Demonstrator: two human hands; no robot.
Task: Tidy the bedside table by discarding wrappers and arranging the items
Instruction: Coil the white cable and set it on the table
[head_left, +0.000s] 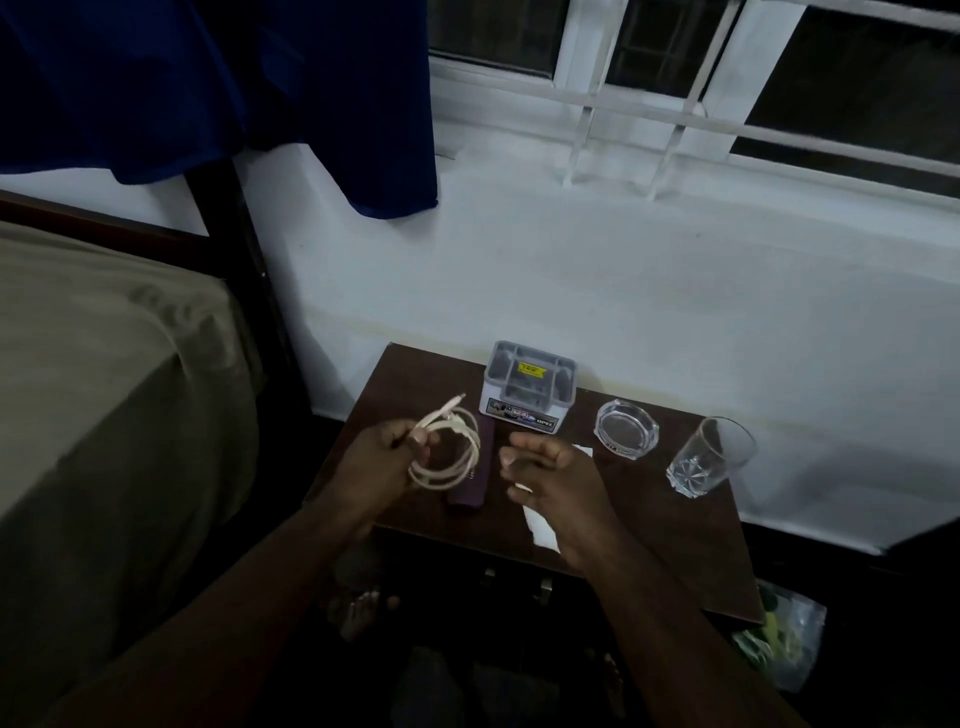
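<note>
The left hand (384, 457) grips the coiled cable (447, 447) above the tabletop (649, 519); the right hand (556, 478) hovers loosely curled and empty. The organizer box (530, 387) sits just beyond the coil.

Bare dark wooden tabletop (670, 551) lies open at lower right, while the grey compartmented plastic organiser (530, 387), round glass ashtray (626, 428) and tilted clear tumbler (709, 457) crowd the far edge.

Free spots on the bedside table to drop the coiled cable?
Bare wood at the table's front right, below the drinking glass and ashtray; also the back left corner beside the grey organiser. The middle is crowded: purple case, white paper, left hand gripping the cable, right hand.
</note>
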